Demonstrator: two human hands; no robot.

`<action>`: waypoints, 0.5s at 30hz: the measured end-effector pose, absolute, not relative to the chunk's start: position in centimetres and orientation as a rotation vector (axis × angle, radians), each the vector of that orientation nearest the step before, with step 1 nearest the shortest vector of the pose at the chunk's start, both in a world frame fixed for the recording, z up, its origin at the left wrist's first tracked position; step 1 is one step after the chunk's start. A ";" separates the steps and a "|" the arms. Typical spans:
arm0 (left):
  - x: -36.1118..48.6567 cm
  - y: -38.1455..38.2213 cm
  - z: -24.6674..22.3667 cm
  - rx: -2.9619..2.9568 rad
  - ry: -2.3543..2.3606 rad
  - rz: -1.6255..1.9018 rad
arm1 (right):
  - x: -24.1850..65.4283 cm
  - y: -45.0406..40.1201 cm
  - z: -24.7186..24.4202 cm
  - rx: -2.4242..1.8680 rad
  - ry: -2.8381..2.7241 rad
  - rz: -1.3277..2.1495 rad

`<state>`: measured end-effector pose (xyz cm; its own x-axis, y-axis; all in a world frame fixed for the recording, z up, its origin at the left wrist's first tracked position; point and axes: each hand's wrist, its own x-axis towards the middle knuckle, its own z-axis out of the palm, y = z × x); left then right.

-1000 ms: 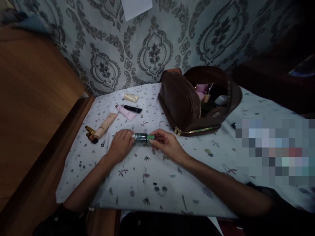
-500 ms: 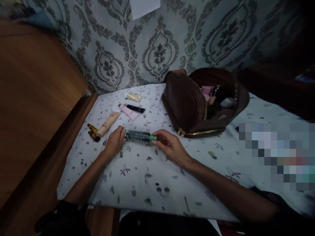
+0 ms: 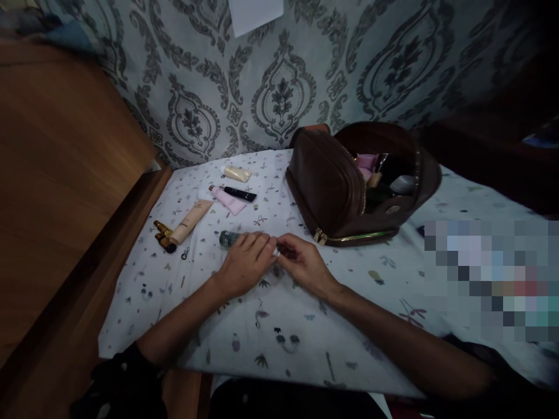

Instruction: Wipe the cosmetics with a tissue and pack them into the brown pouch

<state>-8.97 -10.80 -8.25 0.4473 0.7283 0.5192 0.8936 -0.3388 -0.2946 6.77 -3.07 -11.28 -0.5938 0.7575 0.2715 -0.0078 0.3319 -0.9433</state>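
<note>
A slim dark green cosmetic bottle (image 3: 227, 238) with pale print lies crosswise over the cloth, its left end showing. My left hand (image 3: 248, 261) is closed over the bottle's middle and right part, palm down. At the bottle's right end, my right hand (image 3: 301, 262) is closed with thumb and fingertips pinched together; the green tip there is hidden by the fingers. The two hands meet, and a small white spot shows between them. Left of them lie a beige tube (image 3: 192, 221) and small gold-and-black containers (image 3: 165, 235).
A brown cosmetic bag (image 3: 332, 186) stands unzipped at the back right, with pink and other items inside. Behind my left hand are a pink tube (image 3: 227, 201), a black tube (image 3: 240, 194) and a cream tube (image 3: 236, 173). A wooden panel (image 3: 65, 174) borders the left.
My left hand has moved right along the bottle, from its left end to its right end, covering most of it. My right hand has stayed nearly in place.
</note>
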 end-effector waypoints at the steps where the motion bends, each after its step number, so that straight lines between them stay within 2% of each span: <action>1: -9.1 -10.6 -8.5 -2.164 -1.358 -0.400 | 6.7 -3.0 -11.4 -0.670 -1.855 1.337; 9: -13.7 -10.5 -8.5 -2.168 -1.773 -0.523 | 6.8 -3.1 -11.1 -0.734 -1.841 1.418; 15: -16.2 -10.4 -8.6 -2.065 -2.201 -0.839 | 6.9 -3.0 -10.9 -0.687 -1.817 1.472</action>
